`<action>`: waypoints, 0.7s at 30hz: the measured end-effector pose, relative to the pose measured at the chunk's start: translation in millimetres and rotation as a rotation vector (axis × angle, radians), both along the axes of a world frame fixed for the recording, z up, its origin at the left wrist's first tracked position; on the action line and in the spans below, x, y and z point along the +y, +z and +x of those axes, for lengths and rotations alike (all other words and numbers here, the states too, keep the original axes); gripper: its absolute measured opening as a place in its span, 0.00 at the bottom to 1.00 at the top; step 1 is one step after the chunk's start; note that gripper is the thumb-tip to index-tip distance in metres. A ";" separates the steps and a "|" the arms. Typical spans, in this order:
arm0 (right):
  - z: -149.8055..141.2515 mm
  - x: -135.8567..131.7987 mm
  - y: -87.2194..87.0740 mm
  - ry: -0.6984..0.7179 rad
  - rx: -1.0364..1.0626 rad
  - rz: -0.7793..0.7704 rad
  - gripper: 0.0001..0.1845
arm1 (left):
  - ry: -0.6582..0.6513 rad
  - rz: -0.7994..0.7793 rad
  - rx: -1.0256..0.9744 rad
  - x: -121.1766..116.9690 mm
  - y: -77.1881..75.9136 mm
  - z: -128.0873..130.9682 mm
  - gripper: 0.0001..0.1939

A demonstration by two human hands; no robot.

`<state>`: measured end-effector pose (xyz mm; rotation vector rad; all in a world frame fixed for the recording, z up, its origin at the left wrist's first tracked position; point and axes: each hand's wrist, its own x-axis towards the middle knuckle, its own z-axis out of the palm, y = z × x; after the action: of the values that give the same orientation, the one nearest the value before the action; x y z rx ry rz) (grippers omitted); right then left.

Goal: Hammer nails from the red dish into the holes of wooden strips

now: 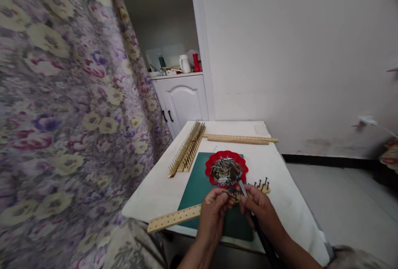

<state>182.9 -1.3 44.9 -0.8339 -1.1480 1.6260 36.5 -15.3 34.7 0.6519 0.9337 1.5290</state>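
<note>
A pale wooden strip with rows of holes (174, 218) lies slantwise across the front of the table, passing under both hands. Dark screws (264, 184) stand upright in its right end. My left hand (214, 209) is closed over the strip's middle, thumb and forefinger pinched on what looks like a dark screw, partly hidden by the fingers. In my right hand (256, 202) is a hammer (241, 187), gripped by its metal shaft close to the head, its black handle running down toward me. The hammer head overlaps the near right side of a red scalloped bowl (209, 162) full of silvery screws or nails (222, 169).
Under the bowl lies a green cutting mat (194, 178) on the white-covered table (149, 194). Two strips studded with upright screws (188, 151) stand at the left. More wooden strips (239, 139) lie along the back. A floral curtain (77, 115) hangs close on the left.
</note>
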 end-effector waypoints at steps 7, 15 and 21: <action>2.4 2.3 0.7 -0.019 -0.028 0.026 0.16 | 0.137 0.005 0.581 3.0 -16.3 -41.9 0.10; -1.1 -2.3 0.2 0.000 -0.071 0.013 0.16 | 0.129 0.053 0.869 7.7 -36.6 -32.8 0.09; -1.2 -2.3 1.1 0.000 -0.080 0.010 0.16 | 0.134 0.088 1.011 11.5 -34.1 -31.2 0.08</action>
<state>181.7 -3.6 46.0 -0.8999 -1.2108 1.5982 5.3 -3.7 0.7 1.5138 1.6775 1.3266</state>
